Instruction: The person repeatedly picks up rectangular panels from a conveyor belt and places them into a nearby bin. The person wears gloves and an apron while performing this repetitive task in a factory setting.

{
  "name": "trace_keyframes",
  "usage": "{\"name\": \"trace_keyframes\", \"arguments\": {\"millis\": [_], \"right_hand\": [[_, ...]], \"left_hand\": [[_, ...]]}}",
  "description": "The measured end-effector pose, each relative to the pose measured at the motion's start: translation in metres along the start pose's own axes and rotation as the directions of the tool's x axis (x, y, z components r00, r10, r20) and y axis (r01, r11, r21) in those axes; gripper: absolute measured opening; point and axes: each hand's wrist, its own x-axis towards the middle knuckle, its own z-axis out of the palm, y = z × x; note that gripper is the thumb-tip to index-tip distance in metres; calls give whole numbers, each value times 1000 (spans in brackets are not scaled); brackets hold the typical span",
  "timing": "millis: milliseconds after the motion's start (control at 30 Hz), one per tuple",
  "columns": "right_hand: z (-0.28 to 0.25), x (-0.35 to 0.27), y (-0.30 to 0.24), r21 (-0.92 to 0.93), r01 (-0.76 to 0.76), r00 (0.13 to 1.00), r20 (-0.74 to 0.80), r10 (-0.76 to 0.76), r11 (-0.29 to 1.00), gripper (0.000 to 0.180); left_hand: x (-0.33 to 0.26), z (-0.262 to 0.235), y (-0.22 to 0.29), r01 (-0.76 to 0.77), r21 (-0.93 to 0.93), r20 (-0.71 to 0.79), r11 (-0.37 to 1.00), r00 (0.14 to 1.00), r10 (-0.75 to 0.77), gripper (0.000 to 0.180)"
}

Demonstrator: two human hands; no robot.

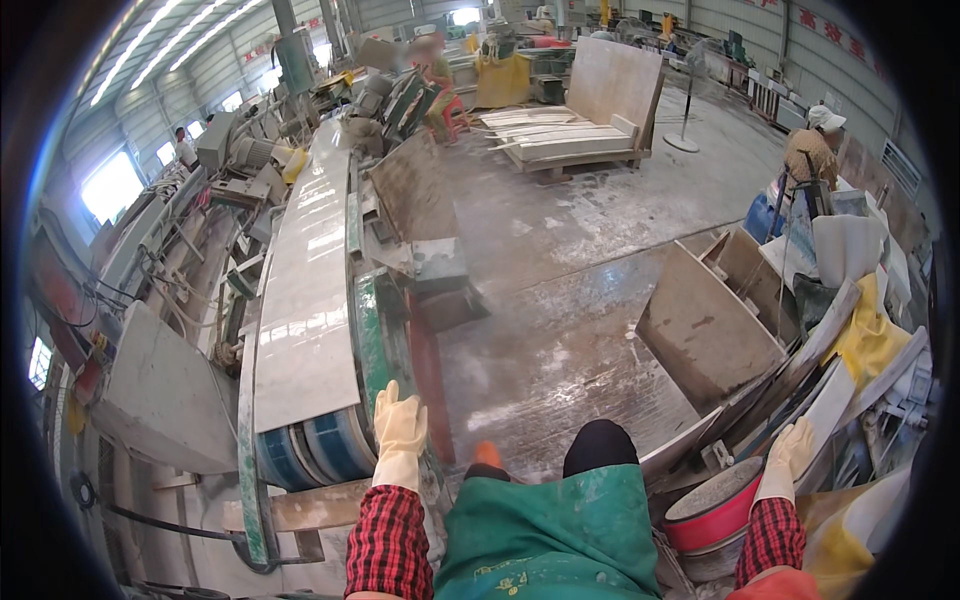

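Note:
My left hand point(400, 432), in a cream rubber glove, rests at the green side rail point(371, 325) of a belt conveyor, its fingers apart and holding nothing. Beside it, a long pale polished stone slab point(305, 350) lies on the conveyor, its near end above the blue roller point(338, 445). My right hand point(790, 455), gloved alike, is at the lower right with loosely extended fingers and no object visible in it. It is next to a round drum-like object with a pink-red band point(715, 520) and a white strip point(828, 410); contact is unclear.
Brown stone panels point(710, 320) lean at the right, near yellow cloth point(865, 335) and assorted scrap. A pallet of stone strips point(575, 140) stands ahead on the wet floor point(530, 350). One person point(812, 155) is at far right; another point(438, 85) sits beyond the conveyor.

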Motion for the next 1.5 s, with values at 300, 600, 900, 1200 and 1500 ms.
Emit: {"name": "trace_keyframes", "arguments": {"millis": [300,600,900,1200,1500], "right_hand": [[15,-9,9,38,67,989,-132,-61,997,29],[10,-22,4,33,79,988,-135,-74,996,30],[-30,-27,-36,118,-179,981,-57,186,977,24],[-87,-26,-50,90,-310,923,268,277,946,54],[-93,-19,-48,11,-717,609,497,618,697,92]], "left_hand": [[0,4,0,8,-45,-11,999,1000,-8,27],[-3,1,-8,50,-63,24,997,999,-49,26],[3,13,-4,-74,-40,-88,996,994,70,23],[3,11,-11,-10,-144,108,990,994,26,24],[4,7,-16,-35,-189,61,981,997,48,22]]}}
